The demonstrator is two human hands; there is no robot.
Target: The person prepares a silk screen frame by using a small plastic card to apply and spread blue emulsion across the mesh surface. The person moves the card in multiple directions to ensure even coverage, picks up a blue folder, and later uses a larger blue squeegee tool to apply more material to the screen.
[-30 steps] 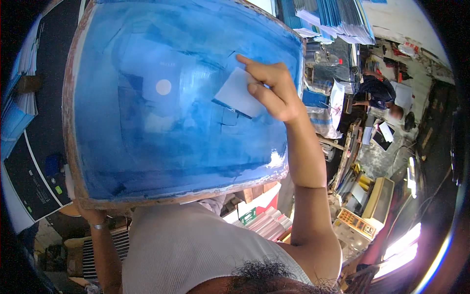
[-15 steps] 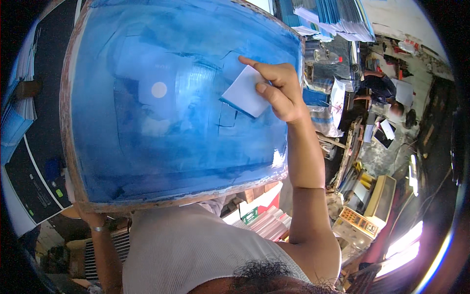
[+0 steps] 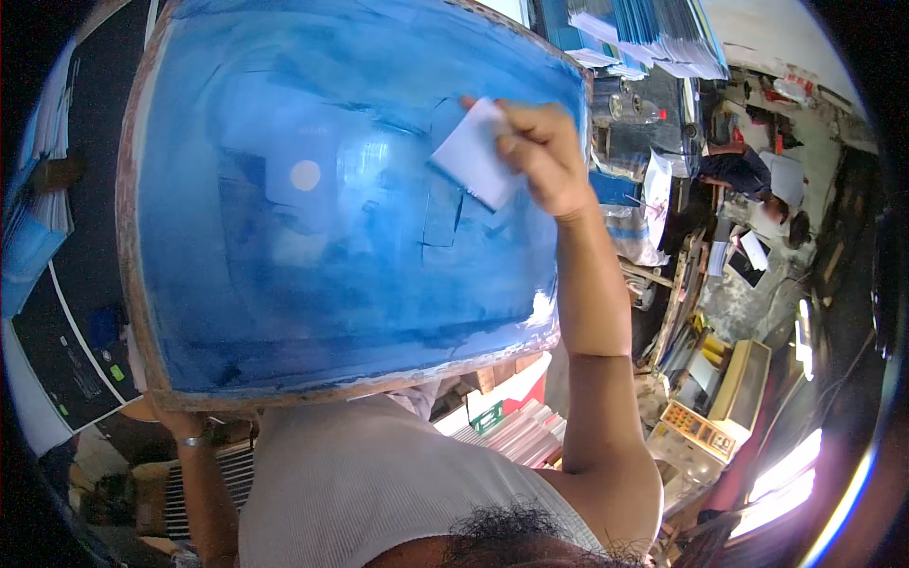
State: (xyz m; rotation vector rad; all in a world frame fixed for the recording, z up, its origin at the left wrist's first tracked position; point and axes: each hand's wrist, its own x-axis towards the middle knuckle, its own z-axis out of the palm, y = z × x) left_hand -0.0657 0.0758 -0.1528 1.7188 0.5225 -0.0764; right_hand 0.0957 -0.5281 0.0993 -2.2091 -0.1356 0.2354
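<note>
A large blue screen-printing screen (image 3: 312,303) with a worn wooden frame fills the middle of the view, tilted in front of me. A pale round spot and faint dark outlines show on its mesh. My right hand (image 3: 544,156) pinches a white card (image 3: 475,156) whose lower edge is coated with blue ink. The card is over the upper right part of the mesh; motion blurs the fingers, and I cannot tell whether it touches. At the frame's lower left corner, my left hand (image 3: 173,417) grips the wood, most of its fingers hidden behind it.
Stacks of blue and white printed sheets (image 3: 653,38) lie at the far right, with more sheets (image 3: 38,218) at the left edge. Black printed sheets (image 3: 90,237) lie left of the frame. A beige machine (image 3: 739,398) stands right. Another person (image 3: 739,170) is farther off.
My right hand and the card have shifted slightly upward, the hand now blurred. The left hand and the screen stay in place.
</note>
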